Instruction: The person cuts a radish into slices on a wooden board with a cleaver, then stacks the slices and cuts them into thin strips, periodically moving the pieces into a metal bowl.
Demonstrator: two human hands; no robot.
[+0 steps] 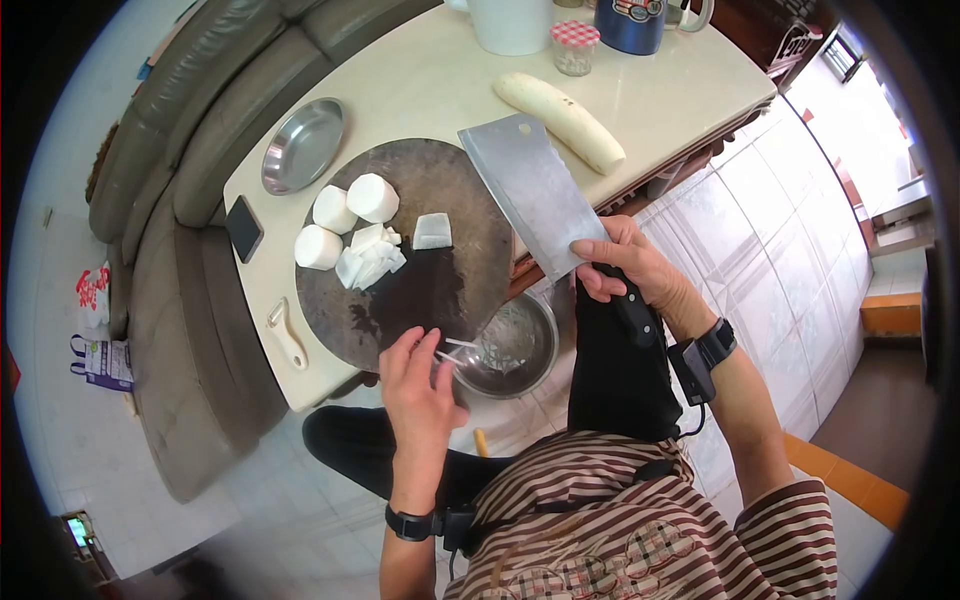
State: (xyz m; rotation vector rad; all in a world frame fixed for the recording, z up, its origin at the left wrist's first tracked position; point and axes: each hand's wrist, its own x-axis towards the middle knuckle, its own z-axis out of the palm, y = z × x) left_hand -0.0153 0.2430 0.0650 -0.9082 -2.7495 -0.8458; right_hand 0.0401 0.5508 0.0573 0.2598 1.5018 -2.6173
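Note:
A large cleaver [530,180] is in my right hand [625,265], its wide blade over the right edge of the round, dark chopping board [340,330]. My left hand [418,375] is at the board's near edge with its fingers apart, beside a metal bowl [545,335] below the table. Thin white strips [458,343] show between that hand and the bowl; whether they touch the fingers is unclear. Several thick white chunks [372,198] and a pile of small slices [372,262] lie on the board. A separate white block [433,231] sits near the board's middle, beside a wet patch.
A whole white radish [560,120] lies on the table [400,95] behind the cleaver. A metal dish [303,146], a phone [243,229] and a peeler [287,333] are at the left. A jar [575,48], white container [510,22] and blue mug [630,22] stand at the back.

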